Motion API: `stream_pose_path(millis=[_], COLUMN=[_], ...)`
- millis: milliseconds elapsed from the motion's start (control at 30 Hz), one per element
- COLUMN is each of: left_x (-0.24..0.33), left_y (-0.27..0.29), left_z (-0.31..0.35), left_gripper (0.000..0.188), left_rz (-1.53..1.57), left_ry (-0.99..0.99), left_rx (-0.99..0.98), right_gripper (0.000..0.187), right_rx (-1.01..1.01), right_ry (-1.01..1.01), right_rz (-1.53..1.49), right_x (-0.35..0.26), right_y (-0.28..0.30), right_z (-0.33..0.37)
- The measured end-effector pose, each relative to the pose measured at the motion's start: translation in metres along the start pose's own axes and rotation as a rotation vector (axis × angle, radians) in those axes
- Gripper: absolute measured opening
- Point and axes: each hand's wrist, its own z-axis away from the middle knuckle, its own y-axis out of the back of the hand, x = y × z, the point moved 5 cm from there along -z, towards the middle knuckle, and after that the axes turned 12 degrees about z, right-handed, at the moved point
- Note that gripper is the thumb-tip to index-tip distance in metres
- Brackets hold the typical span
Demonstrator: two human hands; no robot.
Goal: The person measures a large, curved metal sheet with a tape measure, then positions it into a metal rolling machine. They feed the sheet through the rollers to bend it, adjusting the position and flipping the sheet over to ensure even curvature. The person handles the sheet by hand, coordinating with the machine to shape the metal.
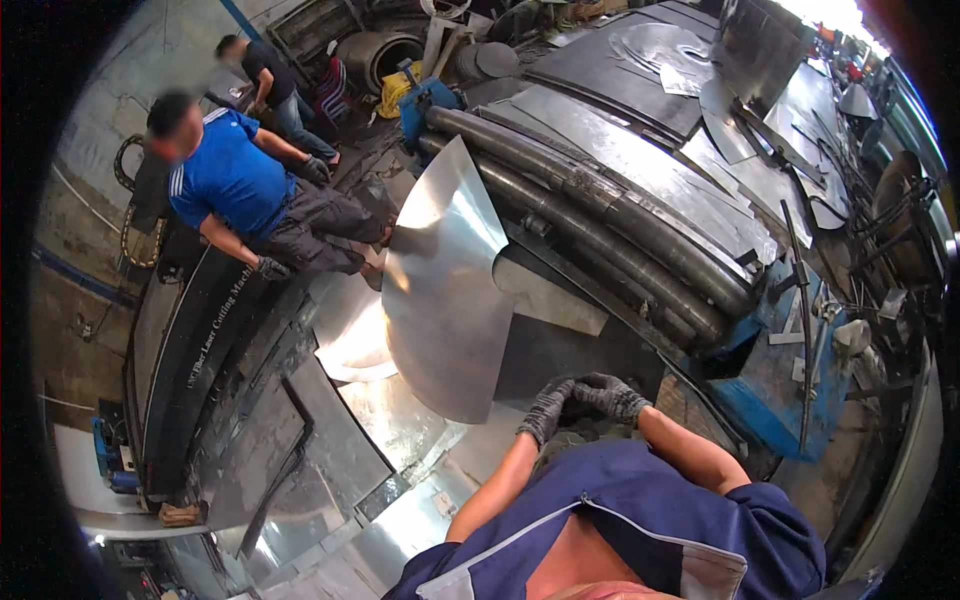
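Both my hands wear grey knit gloves and meet in front of my waist. My left hand (546,410) has its fingers curled in against the other glove. Beside it, my right hand (612,397) is bent inward with its fingers pressed together. Whatever lies between the two hands, if anything, is hidden. Ahead and to the left of them is a large shiny sheet of metal (445,300), cut in a curved fan shape. Its lower tip comes close to my left hand, but the glove does not touch it. A dark flat sheet (550,360) lies just beyond my hands.
Long steel rollers (600,200) of a rolling machine, with a blue end frame (780,400), stretch across the right. A person in a blue shirt (235,180) stands at left beside a long black machine (210,350); another person (275,85) is behind. Metal sheets (330,470) cover the floor.
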Motion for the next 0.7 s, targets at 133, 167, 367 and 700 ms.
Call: stream_pose_path(millis=[133,167,367,700], left_x=[0.002,-0.005,-0.051,-0.079], left_y=[-0.017,-0.019,0.018,0.155], left_z=[-0.003,-0.008,-0.020,0.022], left_gripper=[0.030,0.032,0.044,0.048], left_rz=[-0.300,-0.359,-0.129,-0.293], left_ry=[-0.229,-0.314,0.259,0.342], left_rx=[-0.179,-0.273,0.155,0.563], right_gripper=[0.050,0.048,0.035,0.034], right_rx=[-0.027,0.033,0.462,0.884], right_ry=[-0.162,-0.219,-0.410,-0.559], right_rz=[-0.127,-0.154,-0.553,-0.623], right_x=[0.006,0.009,0.096,0.339], right_y=[0.018,0.028,0.101,0.207], right_z=[0.025,0.032,0.083,0.181])
